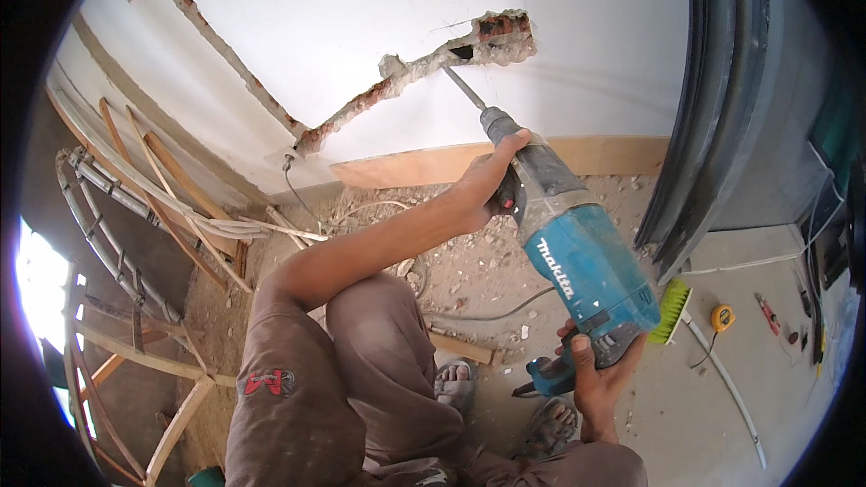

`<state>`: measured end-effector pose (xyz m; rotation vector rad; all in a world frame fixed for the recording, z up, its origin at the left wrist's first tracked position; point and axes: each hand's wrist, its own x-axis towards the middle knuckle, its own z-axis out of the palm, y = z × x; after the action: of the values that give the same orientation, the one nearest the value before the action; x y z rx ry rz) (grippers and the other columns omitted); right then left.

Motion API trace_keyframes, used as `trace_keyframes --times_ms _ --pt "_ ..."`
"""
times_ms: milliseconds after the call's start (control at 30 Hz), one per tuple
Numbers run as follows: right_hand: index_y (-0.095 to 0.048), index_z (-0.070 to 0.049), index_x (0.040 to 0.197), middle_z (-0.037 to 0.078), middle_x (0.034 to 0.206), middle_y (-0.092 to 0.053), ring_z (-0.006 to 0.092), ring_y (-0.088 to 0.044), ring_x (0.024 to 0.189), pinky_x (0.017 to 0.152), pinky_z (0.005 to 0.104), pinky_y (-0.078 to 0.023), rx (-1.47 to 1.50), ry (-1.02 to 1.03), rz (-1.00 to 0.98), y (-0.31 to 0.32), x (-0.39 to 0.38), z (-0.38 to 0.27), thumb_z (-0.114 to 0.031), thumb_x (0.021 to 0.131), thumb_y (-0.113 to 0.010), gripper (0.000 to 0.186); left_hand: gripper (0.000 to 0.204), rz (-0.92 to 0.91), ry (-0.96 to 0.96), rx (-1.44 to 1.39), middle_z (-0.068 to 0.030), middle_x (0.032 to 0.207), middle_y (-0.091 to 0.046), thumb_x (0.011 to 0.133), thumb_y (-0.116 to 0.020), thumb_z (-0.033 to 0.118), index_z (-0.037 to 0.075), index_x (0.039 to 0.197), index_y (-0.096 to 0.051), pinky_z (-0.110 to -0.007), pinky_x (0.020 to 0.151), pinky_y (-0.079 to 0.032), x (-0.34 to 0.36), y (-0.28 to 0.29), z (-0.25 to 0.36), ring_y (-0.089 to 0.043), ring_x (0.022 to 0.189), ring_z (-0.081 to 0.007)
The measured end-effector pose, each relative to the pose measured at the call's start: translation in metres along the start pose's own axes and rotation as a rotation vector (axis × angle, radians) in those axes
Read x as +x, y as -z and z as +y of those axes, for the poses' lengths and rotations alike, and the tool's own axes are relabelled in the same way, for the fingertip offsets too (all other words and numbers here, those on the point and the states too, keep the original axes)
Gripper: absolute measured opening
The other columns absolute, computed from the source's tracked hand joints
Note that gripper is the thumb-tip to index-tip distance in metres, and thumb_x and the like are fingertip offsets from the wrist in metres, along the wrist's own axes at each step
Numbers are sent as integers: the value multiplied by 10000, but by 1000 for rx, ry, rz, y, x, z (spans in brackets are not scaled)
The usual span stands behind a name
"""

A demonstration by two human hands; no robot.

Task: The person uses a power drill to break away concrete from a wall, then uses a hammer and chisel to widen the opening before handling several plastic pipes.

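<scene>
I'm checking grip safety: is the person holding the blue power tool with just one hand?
No, the left hand grips the blue power tool near its front and the right hand holds its rear.

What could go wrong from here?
The bit of the drill, slanted at the lower edge of the groove, might skid and chip the white wall. Falling debris could strike toes exposed in the open sandals. The dark cable on the floor may be a trip hazard.

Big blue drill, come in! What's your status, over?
Left hand at front, right hand at rear of big blue-and-grey power drill. Long grey metal bit, tip at lower edge of jagged groove in white wall. Pale broken rubble below.
</scene>
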<state>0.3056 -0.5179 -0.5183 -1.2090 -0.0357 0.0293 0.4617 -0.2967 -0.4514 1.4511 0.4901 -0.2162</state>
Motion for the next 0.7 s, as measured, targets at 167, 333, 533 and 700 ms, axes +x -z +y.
trace_keyframes --times_ms 167,333,533,700 --pt "-214 -29 1312 138 980 -579 185 -607 832 717 302 -509 -329 189 -41 2 -14 24 -124 811 -725 722 632 -152 -116 -125 -40 986 -585 847 -518 616 66 1157 -506 -253 580 -447 -11 10 -1 -561 759 -117" --pt "-198 -35 1313 145 1043 -569 180 -603 896 763 312 -506 -209 166 -78 -22 -17 44 -42 820 -679 688 647 -199 -130 -95 -41 1001 -596 856 -501 620 69 1194 -468 -194 533 -436 -3 31 -8 -590 785 -84" --pt "-204 -25 1328 186 1099 -565 219 -613 981 820 327 -521 -76 182 -123 -39 -48 101 -72 843 -658 665 698 -235 -69 138 -77 1109 -564 856 -521 609 50 1265 -431 -281 629 -490 -9 62 -21 -587 945 -148" --pt "-252 -5 1331 224 1205 -529 247 -588 1065 882 365 -521 116 84 -218 -48 -59 99 -155 873 -637 617 689 -231 -68 178 -30 1009 -563 850 -547 594 26 1232 -460 -242 488 -386 -16 67 -22 -554 773 -105"
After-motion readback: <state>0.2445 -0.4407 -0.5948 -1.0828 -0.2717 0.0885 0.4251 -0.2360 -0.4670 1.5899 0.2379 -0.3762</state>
